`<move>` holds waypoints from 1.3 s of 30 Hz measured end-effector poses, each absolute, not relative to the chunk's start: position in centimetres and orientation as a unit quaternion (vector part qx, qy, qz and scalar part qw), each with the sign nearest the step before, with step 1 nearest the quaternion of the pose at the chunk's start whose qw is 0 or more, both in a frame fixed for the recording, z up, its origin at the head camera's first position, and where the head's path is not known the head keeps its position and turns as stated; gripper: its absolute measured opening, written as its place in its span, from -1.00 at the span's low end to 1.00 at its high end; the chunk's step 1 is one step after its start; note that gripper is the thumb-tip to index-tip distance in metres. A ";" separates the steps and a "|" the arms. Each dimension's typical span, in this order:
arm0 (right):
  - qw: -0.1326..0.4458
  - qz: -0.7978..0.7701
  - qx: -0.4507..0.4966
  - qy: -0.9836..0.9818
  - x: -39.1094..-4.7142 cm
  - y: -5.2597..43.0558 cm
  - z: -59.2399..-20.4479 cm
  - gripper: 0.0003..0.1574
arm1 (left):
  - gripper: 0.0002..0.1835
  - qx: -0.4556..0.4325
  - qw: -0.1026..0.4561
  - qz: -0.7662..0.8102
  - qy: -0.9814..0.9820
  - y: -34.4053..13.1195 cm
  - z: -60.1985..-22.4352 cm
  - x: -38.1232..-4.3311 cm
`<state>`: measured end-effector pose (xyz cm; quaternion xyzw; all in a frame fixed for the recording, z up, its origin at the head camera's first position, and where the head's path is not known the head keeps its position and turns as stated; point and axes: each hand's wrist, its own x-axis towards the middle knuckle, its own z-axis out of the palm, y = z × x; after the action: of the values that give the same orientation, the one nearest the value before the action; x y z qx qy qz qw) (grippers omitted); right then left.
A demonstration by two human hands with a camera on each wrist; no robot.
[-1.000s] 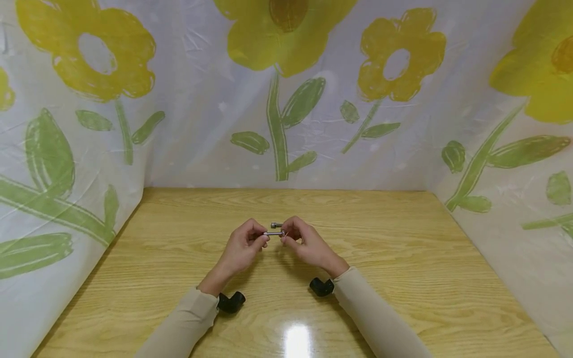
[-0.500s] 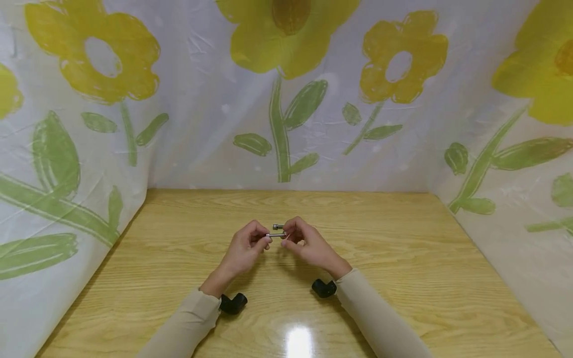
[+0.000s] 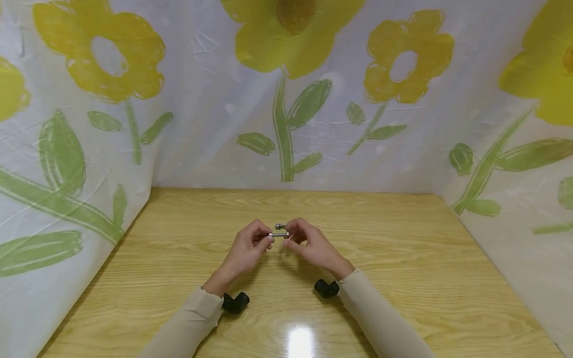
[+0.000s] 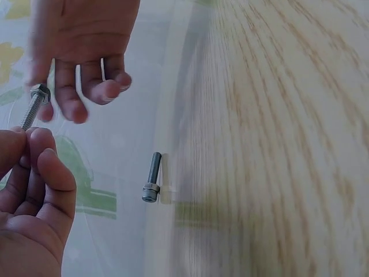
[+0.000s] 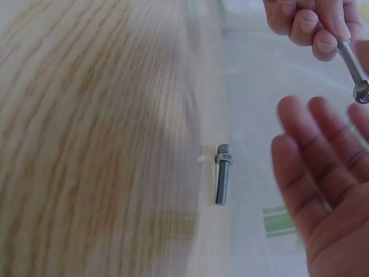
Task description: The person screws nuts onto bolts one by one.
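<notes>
My left hand [image 3: 245, 248] pinches a metal bolt [image 3: 279, 234] between thumb and fingertips, holding it roughly level above the table. Its end near the left fingers is covered by them. A hex nut [image 4: 40, 93] sits at the other end of the threaded shaft. My right hand [image 3: 313, 247] is right at that nut, a blurred digit close against it in the left wrist view. The other right fingers [image 5: 300, 173] are extended and loosely spread, palm showing in the right wrist view. Beyond the hands, a second bolt [image 5: 222, 179] lies on the table with a nut up near its cap head.
The wood-grain table [image 3: 380, 223] carries two black elbow-shaped pieces [image 3: 236, 303], one beside each sleeve cuff. A white sheet with yellow flowers [image 3: 206, 99] walls off the back and both sides.
Both hands stay together around the held bolt, with small shifts of the right fingers at the nut. The whole head view drifts slightly, so the scene sits a little further right.
</notes>
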<state>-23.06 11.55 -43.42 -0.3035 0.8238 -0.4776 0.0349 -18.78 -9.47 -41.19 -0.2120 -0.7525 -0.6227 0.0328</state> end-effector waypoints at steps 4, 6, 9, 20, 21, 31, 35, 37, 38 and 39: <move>0.038 -0.498 -0.322 0.804 -23.1 11.5 -43.5 -0.79 | -0.90 -0.212 0.029 -0.624 -0.752 -9.5 -41.2 -18.8; 0.039 -0.492 -0.326 0.806 -23.1 11.5 -43.6 -0.83 | -0.91 -0.213 0.030 -0.620 -0.754 -9.5 -41.2 -18.8; 0.037 -0.467 -0.321 0.823 -23.1 11.4 -43.6 -0.60 | -0.91 -0.215 0.030 -0.618 -0.755 -9.5 -41.1 -18.8; 0.039 -0.486 -0.307 0.817 -23.0 11.5 -43.4 -0.76 | -0.92 -0.212 0.024 -0.621 -0.754 -9.5 -41.2 -18.8; 0.038 -0.482 -0.310 0.819 -23.0 11.5 -43.3 -0.79 | -0.92 -0.213 0.025 -0.621 -0.754 -9.5 -41.2 -18.8; 0.056 -0.478 -0.288 0.828 -23.0 11.6 -43.1 -0.58 | -0.93 -0.223 0.034 -0.618 -0.753 -9.5 -41.0 -18.7; 0.051 -0.490 -0.294 0.819 -23.0 11.7 -43.1 -0.78 | -0.93 -0.215 0.027 -0.623 -0.752 -9.4 -41.0 -18.7; 0.053 -0.492 -0.298 0.816 -22.9 11.7 -43.1 -0.78 | -0.93 -0.212 0.025 -0.622 -0.753 -9.4 -41.0 -18.7; 0.050 -0.485 -0.303 0.819 -22.6 11.6 -42.5 -0.85 | -0.93 -0.211 0.024 -0.622 -0.754 -9.4 -41.0 -18.7; 0.048 -0.479 -0.306 0.821 -22.6 11.6 -42.5 -0.82 | -0.93 -0.211 0.024 -0.622 -0.754 -9.4 -41.0 -18.7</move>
<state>-22.60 11.56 -42.54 -0.3063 0.8213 -0.4789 0.0475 -18.65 -9.41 -40.99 -0.2111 -0.7539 -0.6217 0.0236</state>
